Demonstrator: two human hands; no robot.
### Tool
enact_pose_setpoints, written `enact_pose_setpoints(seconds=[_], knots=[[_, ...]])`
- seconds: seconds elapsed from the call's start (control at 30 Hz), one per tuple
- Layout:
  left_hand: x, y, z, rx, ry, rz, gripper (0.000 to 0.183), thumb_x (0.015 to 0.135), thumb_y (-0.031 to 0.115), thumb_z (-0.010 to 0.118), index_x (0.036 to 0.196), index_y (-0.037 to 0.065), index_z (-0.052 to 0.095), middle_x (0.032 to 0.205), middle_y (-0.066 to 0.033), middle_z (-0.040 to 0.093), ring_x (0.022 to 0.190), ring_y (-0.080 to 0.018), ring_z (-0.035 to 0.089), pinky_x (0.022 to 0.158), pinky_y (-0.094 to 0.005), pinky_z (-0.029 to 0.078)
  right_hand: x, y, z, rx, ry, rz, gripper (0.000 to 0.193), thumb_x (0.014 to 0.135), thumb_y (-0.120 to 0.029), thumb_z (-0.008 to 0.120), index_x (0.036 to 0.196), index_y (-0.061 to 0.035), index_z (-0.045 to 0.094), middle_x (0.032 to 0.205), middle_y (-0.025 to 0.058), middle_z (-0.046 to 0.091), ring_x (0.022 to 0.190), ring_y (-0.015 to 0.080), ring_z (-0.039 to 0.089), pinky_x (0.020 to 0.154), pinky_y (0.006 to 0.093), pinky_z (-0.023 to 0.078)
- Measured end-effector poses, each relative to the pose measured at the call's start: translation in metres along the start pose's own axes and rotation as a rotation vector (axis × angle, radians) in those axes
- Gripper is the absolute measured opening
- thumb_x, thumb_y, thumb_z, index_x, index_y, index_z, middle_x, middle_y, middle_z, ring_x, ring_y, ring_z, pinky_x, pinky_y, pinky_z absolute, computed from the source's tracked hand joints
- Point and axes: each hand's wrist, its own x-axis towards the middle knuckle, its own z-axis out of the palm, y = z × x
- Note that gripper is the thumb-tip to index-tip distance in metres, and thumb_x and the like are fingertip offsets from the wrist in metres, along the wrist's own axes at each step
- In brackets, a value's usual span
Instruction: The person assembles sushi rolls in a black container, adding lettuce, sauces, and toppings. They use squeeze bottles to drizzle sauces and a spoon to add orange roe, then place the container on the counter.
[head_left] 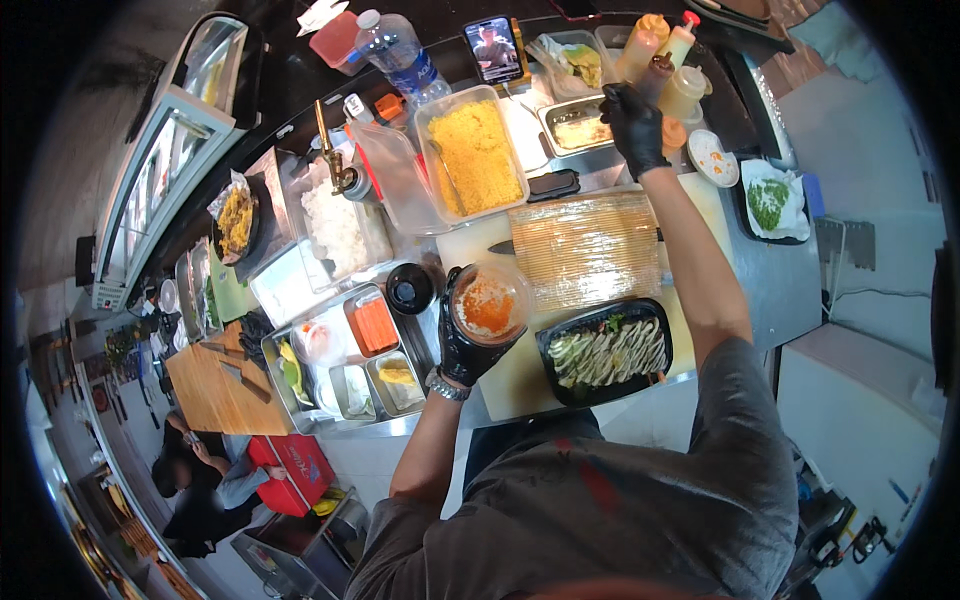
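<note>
My left hand [462, 345], in a black glove, grips a round clear tub of orange roe [489, 305] just above the white cutting board [520, 375]. My right hand [634, 125], also gloved in black, reaches far forward and closes around a squeeze bottle [684, 95] among several sauce bottles at the back. A black tray of sliced sushi rolls with drizzled sauce [606, 350] sits on the board below my right forearm. Between the two hands lies a wrapped bamboo rolling mat [585, 245], with a knife [503, 247] partly under its left edge.
A clear bin of yellow crumbs [474, 155] and a rice container [336, 228] stand at the back left. Metal ingredient pans [350, 365] sit to my left. A phone [494, 48], a water bottle [398, 48], a small round plate [713, 157] and a black tray of greens [770, 203] are nearby. A person sits at lower left [195, 470].
</note>
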Motion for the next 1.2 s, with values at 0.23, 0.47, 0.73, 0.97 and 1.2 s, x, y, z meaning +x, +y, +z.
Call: enact_pose_setpoints(seconds=[0.23, 0.47, 0.73, 0.97, 1.2], knots=[[-0.007, 0.001, -0.002, -0.030, 0.088, 0.095, 0.099, 0.060, 0.031, 0.095, 0.139, -0.001, 0.044, 0.131, -0.0195, 0.055, 0.124, -0.0331, 0.054, 0.107, -0.0430, 0.044, -0.073, -0.032, -0.104, 0.401, 0.451, 0.219, 0.022, 0.099, -0.017, 0.055, 0.091, -0.0014, 0.069, 0.078, 0.0096, 0.070, 0.062, 0.0197, 0.065, 0.055, 0.0326, 0.050], [-0.073, -0.024, 0.008, -0.049, -0.090, 0.166, 0.107, 0.061, 0.036, 0.095, 0.144, -0.001, 0.038, 0.137, -0.0191, 0.051, 0.127, -0.0326, 0.052, 0.110, -0.0442, 0.041, -0.316, -0.131, -0.340, 0.682, 0.922, 0.534, 0.024, 0.102, -0.024, 0.050, 0.097, -0.0049, 0.063, 0.063, 0.0002, 0.051, 0.050, 0.0126, 0.045, 0.045, 0.0262, 0.035], [-0.138, -0.037, 0.016, -0.109, -0.174, 0.404, 0.123, 0.059, 0.034, 0.096, 0.152, -0.001, 0.023, 0.149, -0.0208, 0.038, 0.137, -0.0343, 0.042, 0.115, -0.0478, 0.034, -0.508, -0.206, -0.360, 0.221, 0.991, 0.489, 0.028, 0.101, -0.024, 0.060, 0.101, 0.0029, 0.064, 0.068, 0.0149, 0.063, 0.050, 0.0213, 0.058, 0.042, 0.0304, 0.041], [-0.169, -0.024, 0.011, -0.260, -0.254, 0.311, 0.111, 0.063, 0.035, 0.093, 0.147, -0.002, 0.031, 0.143, -0.0206, 0.044, 0.132, -0.0350, 0.046, 0.113, -0.0459, 0.036, -0.645, -0.077, -0.416, -1.408, 0.190, 0.392, 0.027, 0.101, -0.020, 0.057, 0.102, 0.0055, 0.066, 0.079, 0.0135, 0.072, 0.062, 0.0247, 0.068, 0.053, 0.0389, 0.050], [-0.166, -0.021, -0.010, -0.015, -0.142, 0.348, 0.106, 0.063, 0.039, 0.094, 0.142, -0.004, 0.039, 0.136, -0.0224, 0.052, 0.127, -0.0370, 0.050, 0.112, -0.0465, 0.038, -0.553, -0.093, -0.313, -0.135, 0.587, 0.893, 0.040, 0.101, -0.025, 0.047, 0.127, 0.0006, 0.063, 0.105, 0.0167, 0.074, 0.092, 0.0298, 0.072, 0.073, 0.0431, 0.054]])
